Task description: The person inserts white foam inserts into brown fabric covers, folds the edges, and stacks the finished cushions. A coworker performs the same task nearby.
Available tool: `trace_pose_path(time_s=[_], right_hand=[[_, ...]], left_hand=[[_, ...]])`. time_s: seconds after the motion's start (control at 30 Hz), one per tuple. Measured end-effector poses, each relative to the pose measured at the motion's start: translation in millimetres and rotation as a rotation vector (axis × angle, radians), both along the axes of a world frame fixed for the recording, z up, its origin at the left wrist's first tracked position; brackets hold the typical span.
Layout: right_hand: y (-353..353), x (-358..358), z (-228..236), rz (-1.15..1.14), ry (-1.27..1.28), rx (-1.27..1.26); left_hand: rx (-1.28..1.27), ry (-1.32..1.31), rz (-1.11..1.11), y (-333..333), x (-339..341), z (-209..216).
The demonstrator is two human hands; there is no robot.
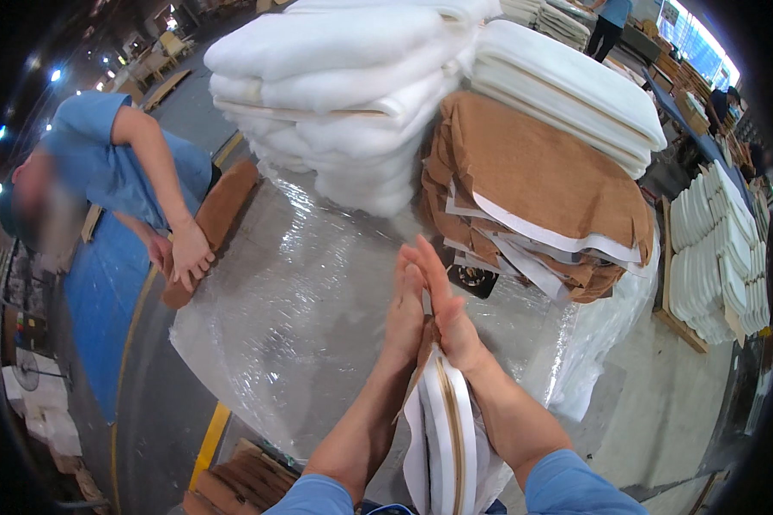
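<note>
Upright between my palms stands a cushion piece (444, 429), with white padding layers around a thin tan core and a strip of brown fabric at its far end. My left hand (406, 313) presses its left side, fingers straight and held together. Against the right side lies my right hand (449, 313), also with straight fingers, and the fingertips of both hands meet beyond the cushion. Under my hands is a work surface covered in clear plastic (292, 318). Just beyond them, a small black item (472, 280) is partly covered by a pile of brown fabric covers (541, 172).
Stacks of white padding (335, 86) and folded white sheets (567, 94) rise at the far side. At left, a co-worker (159, 163) grips a brown padded piece (223, 206). More brown pieces (245, 481) lie lower left; white pads (717, 253) are stacked at right.
</note>
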State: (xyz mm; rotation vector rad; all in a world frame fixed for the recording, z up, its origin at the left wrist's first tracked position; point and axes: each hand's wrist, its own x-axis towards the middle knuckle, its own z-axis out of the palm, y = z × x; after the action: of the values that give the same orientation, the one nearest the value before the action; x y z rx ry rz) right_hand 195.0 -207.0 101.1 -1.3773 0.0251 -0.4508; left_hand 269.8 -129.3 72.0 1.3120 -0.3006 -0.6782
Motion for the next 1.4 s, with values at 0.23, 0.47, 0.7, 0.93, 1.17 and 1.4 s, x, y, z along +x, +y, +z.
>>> trace_pose_path(time_s=[0.23, 0.47, 0.7, 0.93, 1.17, 1.4], right_hand=[[5, -9, -5, 0.04, -0.026, -0.065], [1, -39, -17, 0.111, 0.008, -0.262], [-6, -56, -1, 0.139, 0.03, -0.211], [11, -57, -2, -0.096, 0.034, -0.194], [20, -55, -10, -0.285, -0.025, -0.208], [32, -46, -22, -0.416, -0.152, -0.241]], left_hand=[[0.142, 0.117, 0.174, 6, -8, 18], [0.003, 0.175, 0.09, 49, -36, 35], [-0.115, -0.088, -0.144, 84, -86, 72], [0.084, 0.089, 0.092, 69, -91, 77], [0.221, -0.356, 0.3, 53, -107, 73], [0.287, -0.487, 0.359, 66, -108, 49]])
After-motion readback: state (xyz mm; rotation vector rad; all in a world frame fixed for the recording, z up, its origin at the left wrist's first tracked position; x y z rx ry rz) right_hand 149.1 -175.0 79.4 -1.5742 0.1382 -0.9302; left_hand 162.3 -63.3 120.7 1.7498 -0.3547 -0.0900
